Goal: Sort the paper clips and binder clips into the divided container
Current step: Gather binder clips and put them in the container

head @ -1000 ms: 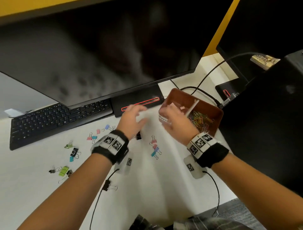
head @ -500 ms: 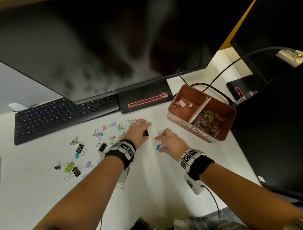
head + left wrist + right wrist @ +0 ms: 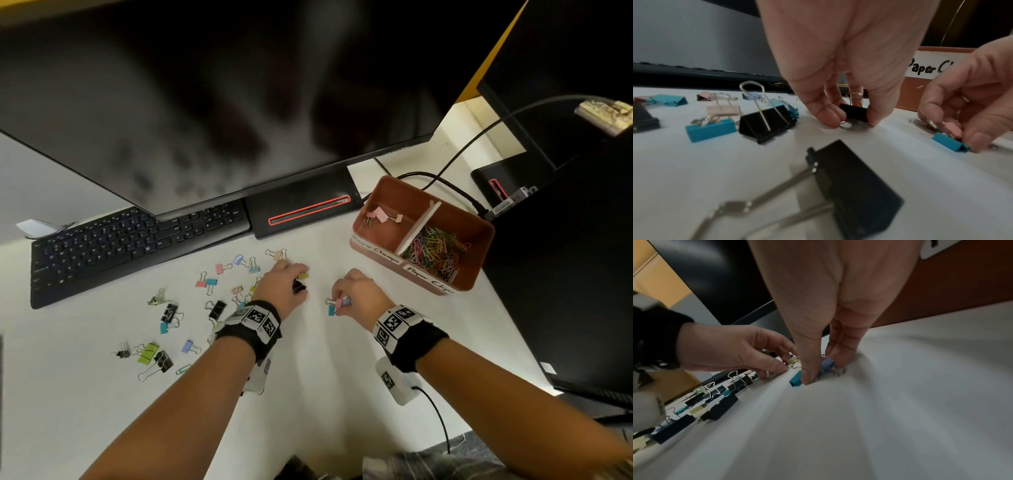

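Both hands are down on the worktop point(image 3: 308, 394), each gathering binder clips. Left hand point(image 3: 284, 284) pinches a small black clip point(image 3: 854, 112) between thumb and fingers, clip touching the surface. Right hand point(image 3: 359, 294) is curled over a cluster: a teal clip point(image 3: 949, 143), a pink clip point(image 3: 951, 129) and a blue clip point(image 3: 827, 365), thumb pressing beside the teal one, fingers closed on the blue one; whether all three are secured cannot be told. The container point(image 3: 479, 260) stands near, ahead and to the right; its left bay holds pink clips point(image 3: 378, 216), its right bay a heap of paper clips point(image 3: 431, 250). More binder clips point(image 3: 191, 308) lie scattered left of the left hand. Judgement: to do this well, grip the clip bodies rather than the wire handles, lift only once the pinch is firm, and release low over the left bay so nothing bounces across the divider. Pose: both wrists low, palms down, fingertips pointing at the surface, forearms converging towards the middle.
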Available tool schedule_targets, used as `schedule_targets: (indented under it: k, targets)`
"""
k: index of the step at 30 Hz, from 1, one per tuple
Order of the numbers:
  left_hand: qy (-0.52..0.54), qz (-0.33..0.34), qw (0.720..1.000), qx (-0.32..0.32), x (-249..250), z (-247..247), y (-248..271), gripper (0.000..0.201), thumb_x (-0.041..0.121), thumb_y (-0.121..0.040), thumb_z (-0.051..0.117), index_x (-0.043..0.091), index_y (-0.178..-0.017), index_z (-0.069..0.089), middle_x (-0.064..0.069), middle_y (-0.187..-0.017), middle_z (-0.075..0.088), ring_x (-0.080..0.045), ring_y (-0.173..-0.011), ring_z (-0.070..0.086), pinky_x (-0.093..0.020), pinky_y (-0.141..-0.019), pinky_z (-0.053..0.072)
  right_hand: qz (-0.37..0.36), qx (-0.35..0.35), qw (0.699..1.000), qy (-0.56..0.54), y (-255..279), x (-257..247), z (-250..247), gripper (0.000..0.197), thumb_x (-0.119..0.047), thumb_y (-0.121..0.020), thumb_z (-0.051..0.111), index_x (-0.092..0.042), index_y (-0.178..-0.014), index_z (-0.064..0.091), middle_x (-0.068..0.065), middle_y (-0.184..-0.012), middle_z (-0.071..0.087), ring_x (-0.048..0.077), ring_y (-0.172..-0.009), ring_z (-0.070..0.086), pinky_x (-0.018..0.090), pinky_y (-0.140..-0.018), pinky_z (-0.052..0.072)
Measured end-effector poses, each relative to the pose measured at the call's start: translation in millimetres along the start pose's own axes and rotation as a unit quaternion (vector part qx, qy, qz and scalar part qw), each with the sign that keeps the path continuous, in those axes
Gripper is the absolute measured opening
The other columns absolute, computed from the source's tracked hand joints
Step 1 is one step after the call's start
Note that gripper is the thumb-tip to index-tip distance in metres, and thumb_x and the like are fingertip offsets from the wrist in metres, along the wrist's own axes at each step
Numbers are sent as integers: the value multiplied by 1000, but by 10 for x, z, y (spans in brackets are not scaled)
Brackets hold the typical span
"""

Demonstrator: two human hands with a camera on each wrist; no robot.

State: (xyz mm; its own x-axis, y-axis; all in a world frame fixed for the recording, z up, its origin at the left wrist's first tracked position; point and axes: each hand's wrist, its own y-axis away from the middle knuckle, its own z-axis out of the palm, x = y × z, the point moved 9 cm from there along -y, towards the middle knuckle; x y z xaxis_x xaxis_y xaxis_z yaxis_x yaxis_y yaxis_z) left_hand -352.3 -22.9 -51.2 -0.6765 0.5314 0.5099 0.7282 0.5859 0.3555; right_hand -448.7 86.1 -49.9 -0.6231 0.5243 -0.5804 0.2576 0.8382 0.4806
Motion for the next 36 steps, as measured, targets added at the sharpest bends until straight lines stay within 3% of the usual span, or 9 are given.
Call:
schedule_targets:
  k: [8,11,16,21,24,27,31,34,36]
  targets:
    - [-35,7,999,9,60,-19,88,30,22,-81,59,23,-111,58,-1,-106,52,-21,-87,59,-30,-77,50,-22,13,999,23,30,-64,-15,12,-13,-82,64,-8,-93,66,11,-97,60,17,-77,49,32,-80,48]
    - [-61,18,998,25,95,-36,121,21,20,-83,56,20,-104,58,-2,-100,54,-24,-82,58,-28,-70,46,-24,16,999,15,38,-51,-10,11,-11,-81,64,-7,-91,68,11,-94,62,24,-82,59,34,-83,49]
    - [-71,11,996,56,70,-52,177,6,22,-85,53,18,-87,57,0,-91,56,-24,-75,54,-26,-61,37,-21,31,999,2,71,23,-34,12,-10,-80,66,-8,-91,70,14,-97,66,27,-90,62,23,-78,44]
    - [-5,14,997,70,58,-103,209,2,17,-82,58,16,-81,59,1,-87,59,-20,-76,57,-30,-67,47,-69,88,993,-24,211,-78,-281,11,-8,-77,70,-7,-88,71,13,-92,68,23,-83,63,33,-79,53]
    - [88,54,990,96,284,-285,194,9,15,-82,62,22,-77,59,5,-85,57,-10,-74,55,-22,-74,46,-110,154,982,-26,384,-247,-705,9,-9,-78,70,-12,-86,71,6,-86,67,12,-73,57,26,-70,54]
    - [175,112,971,118,765,-608,104,10,18,-82,64,27,-81,60,8,-90,57,-8,-80,56,-18,-74,47,-111,245,963,-17,524,-324,-1286,7,-13,-77,72,-14,-84,71,0,-84,65,13,-75,58,25,-72,52]
    - [224,177,951,118,1396,-881,-127,14,14,-86,61,22,-97,66,6,-105,57,-7,-94,59,-18,-87,48,-26,285,955,-77,359,-76,-1744,15,-20,-80,70,-15,-92,63,-2,-85,58,15,-75,59,29,-68,55]
    - [240,147,955,92,1381,-888,-254,28,7,-90,53,20,-111,64,3,-120,55,-13,-104,60,-26,-87,52,13,293,952,-87,241,4,-1777,31,-23,-81,70,-18,-109,57,3,-101,59,16,-86,59,31,-80,54]
    - [231,115,962,88,1140,-902,-202,31,5,-90,50,21,-113,62,7,-117,54,-8,-95,63,-21,-83,52,-25,301,951,-65,280,-126,-1694,32,-22,-81,68,-20,-111,55,3,-111,54,17,-91,58,31,-84,52]
